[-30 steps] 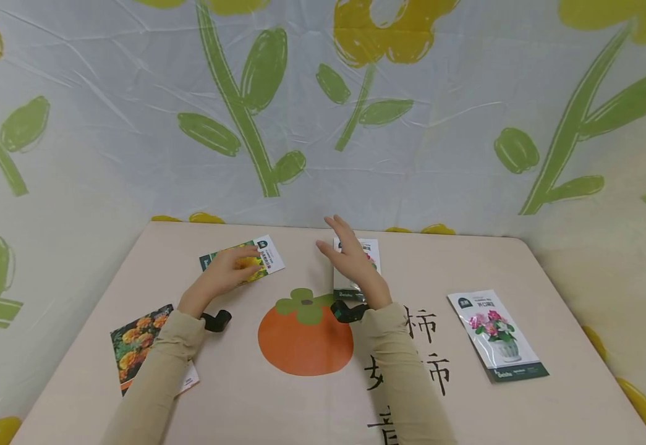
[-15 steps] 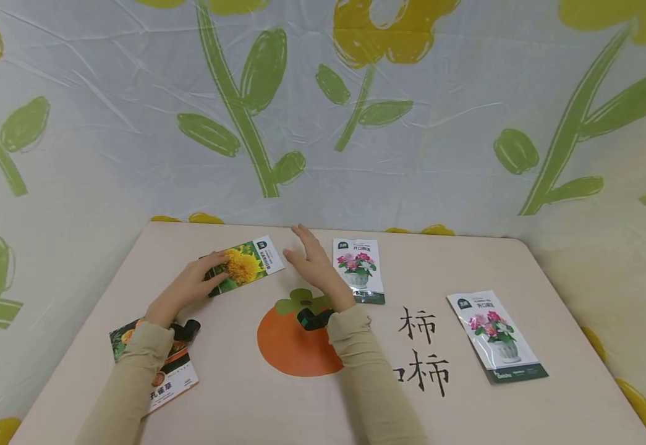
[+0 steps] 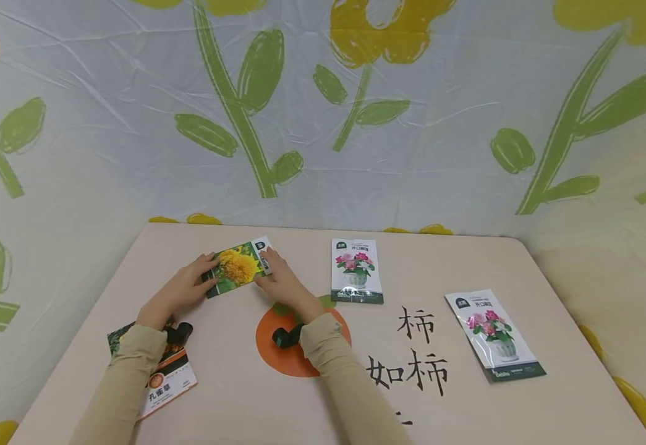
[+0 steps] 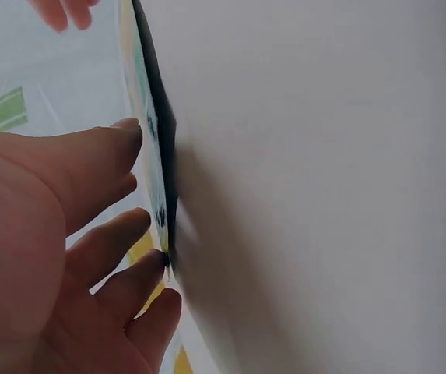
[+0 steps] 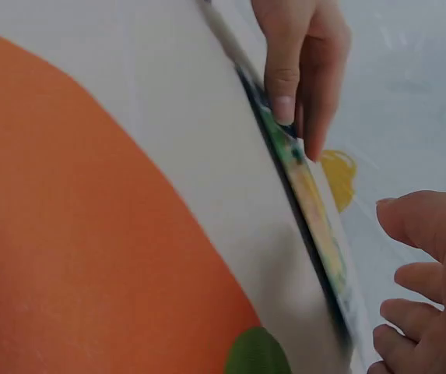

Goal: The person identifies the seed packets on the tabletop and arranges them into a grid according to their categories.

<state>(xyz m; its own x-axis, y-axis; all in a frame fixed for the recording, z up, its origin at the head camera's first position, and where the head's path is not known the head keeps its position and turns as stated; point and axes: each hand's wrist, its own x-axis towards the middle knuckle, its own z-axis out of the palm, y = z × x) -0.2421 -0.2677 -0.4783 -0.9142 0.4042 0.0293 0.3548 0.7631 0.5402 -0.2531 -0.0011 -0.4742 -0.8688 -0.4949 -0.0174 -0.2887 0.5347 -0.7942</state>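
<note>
A seed packet with a yellow flower (image 3: 239,267) lies slanted at the back left of the table in the head view. My left hand (image 3: 180,286) is at its left end, with thumb and fingertips touching the packet; the left wrist view shows them (image 4: 90,241) against its printed face. Over the packet's right end reaches my right hand (image 3: 286,281), covering part of the white label. In the right wrist view the right fingers (image 5: 409,315) are spread and a little apart from the packet (image 5: 312,206).
An orange-flowered packet (image 3: 169,386) lies under the left forearm. Two packets with pink potted flowers lie to the right, one at the back (image 3: 357,271), one nearer the right edge (image 3: 495,334). The table (image 3: 233,383) bears a persimmon print (image 3: 269,355); a flowered cloth (image 3: 434,148) hangs behind.
My right hand has moved left, away from the back pink-flower packet, to the yellow-flower packet's right end. My left hand has drawn back leftwards from the packet's middle to its left end.
</note>
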